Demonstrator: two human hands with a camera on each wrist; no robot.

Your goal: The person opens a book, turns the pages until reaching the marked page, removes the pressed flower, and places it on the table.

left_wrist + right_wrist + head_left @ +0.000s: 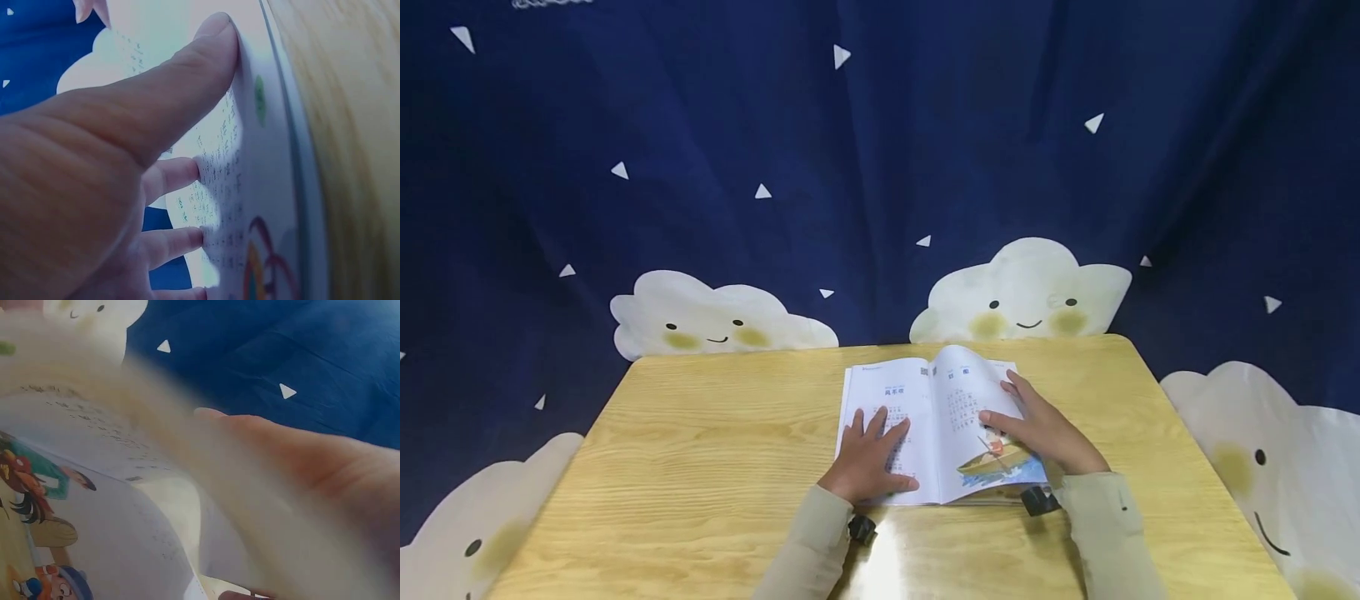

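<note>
An open picture book [925, 475] lies on the wooden table, with printed text on both pages and a boat picture at the lower right. My left hand [871, 458] rests on the left page, fingers spread. In the left wrist view its thumb [187, 69] presses near the page's lower edge. At the right side, my right hand [1051, 427] pinches a page [958, 408] that bows up off the stack. Its thumb lies over the page, while the other fingers are partly hidden behind it. Beneath the raised page, the right wrist view shows another illustrated page [106, 519].
The pale wooden table [715, 467] extends to both sides of the book. Behind it hangs a dark blue curtain [700, 100] with white triangles and smiling clouds. Black wrist devices, including one by the left cuff [861, 529], sit close to the book's near edge.
</note>
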